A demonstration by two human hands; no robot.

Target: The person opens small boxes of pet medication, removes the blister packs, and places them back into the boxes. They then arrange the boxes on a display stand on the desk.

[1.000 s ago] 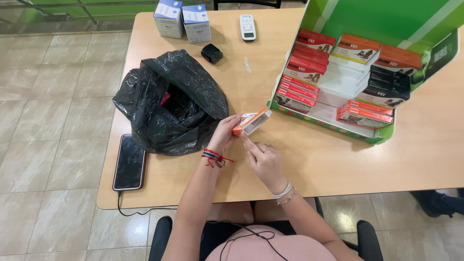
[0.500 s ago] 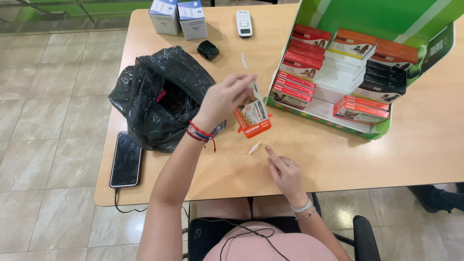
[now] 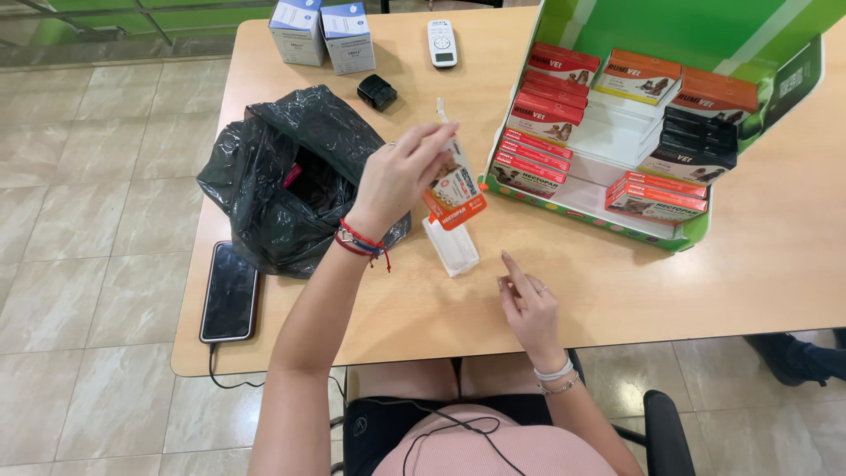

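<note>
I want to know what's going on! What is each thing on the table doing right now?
Small box: upended in left hand, bottom flap open.
White tray: out of the box, lying on the table.
Right hand: empty, forefinger out.
Black bag: open.
Phone: screen dark, cable plugged in.
Display stand: upright, partly filled.

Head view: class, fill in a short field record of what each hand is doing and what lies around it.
left hand: raised, pinching an orange and white carton held open end down
white tray: on the table just under the carton
right hand: holds nothing, forefinger out near the tray
black bag: open, left of the carton
display stand: stocked with red, orange and black boxes
phone: at the table's left edge
</note>
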